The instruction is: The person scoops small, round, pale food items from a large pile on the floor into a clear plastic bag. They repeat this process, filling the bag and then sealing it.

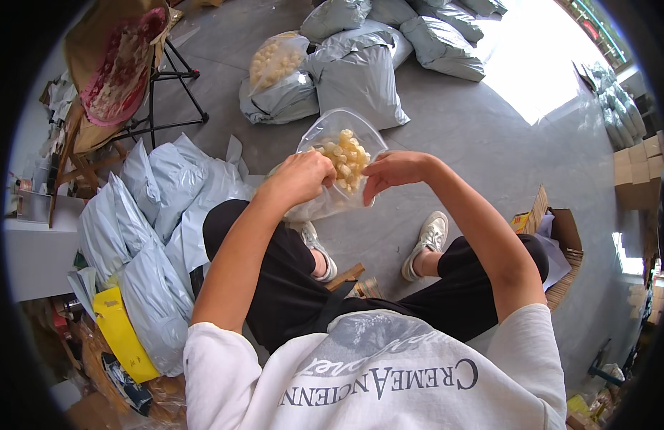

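Before me, a clear plastic bag (340,119) stands open at the top, with short, pale-yellow cylindrical pieces (347,158) inside. My left hand (306,174) is at the bag's left side, fingers curled over its near edge beside the pieces. At the right side, my right hand (399,171) pinches the bag's edge between thumb and fingers. The underside of the bag is hidden, so I cannot tell whether it rests on anything. Beyond it, a second clear bag of similar pieces (276,63) lies on a grey plastic mailer bag (281,99).
More filled grey mailer bags (359,70) lie ahead on the grey floor. Light-grey mailers (149,263) are heaped by my left leg, with a yellow strip (125,333). A folding chair (162,78) stands far left. An open cardboard box (566,242) sits at my right knee.
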Demonstrator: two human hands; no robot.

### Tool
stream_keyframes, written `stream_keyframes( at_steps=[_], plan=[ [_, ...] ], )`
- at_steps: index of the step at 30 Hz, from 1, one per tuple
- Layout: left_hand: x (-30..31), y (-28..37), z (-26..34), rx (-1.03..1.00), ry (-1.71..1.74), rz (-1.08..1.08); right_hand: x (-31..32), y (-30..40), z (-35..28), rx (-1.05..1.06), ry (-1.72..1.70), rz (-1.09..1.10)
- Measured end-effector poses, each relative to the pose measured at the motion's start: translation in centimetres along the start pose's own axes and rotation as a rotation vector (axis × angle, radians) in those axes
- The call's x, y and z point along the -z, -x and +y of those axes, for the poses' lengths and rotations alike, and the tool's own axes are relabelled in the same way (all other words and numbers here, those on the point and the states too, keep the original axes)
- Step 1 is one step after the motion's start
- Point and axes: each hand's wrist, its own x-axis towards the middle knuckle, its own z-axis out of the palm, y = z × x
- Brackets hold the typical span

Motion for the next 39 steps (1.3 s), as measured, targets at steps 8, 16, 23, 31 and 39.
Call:
stream_keyframes(
  at_steps=[8, 16, 23, 31, 39],
  plan=[
    [0.1, 0.5, -1.1, 0.058, -0.084, 0.155, 0.5, 4.3, 8.6, -0.66, 0.927, 0.09],
    [0.6, 0.3, -2.2, 0.127, -0.241, 0.319, -4.1, 1.8, 1.8, 0.025, 1.021, 0.967],
    [1.0, 0.1, -3.3, -0.031, -0.289, 0.561, -1.3, -3.7, 2.1, 0.5, 1.038, 0.947],
    [3.2, 2.0, -4.1, -0.056, -0.261, 0.808, 0.7, -3.6, -1.0, 0.315, 1.277, 0.808],
    [6.0, 2.8, -5.8, 0.077, -0.035, 1.278, -5.4, 0.7, -9.9, 0.728, 1.09, 0.986]
  ],
)
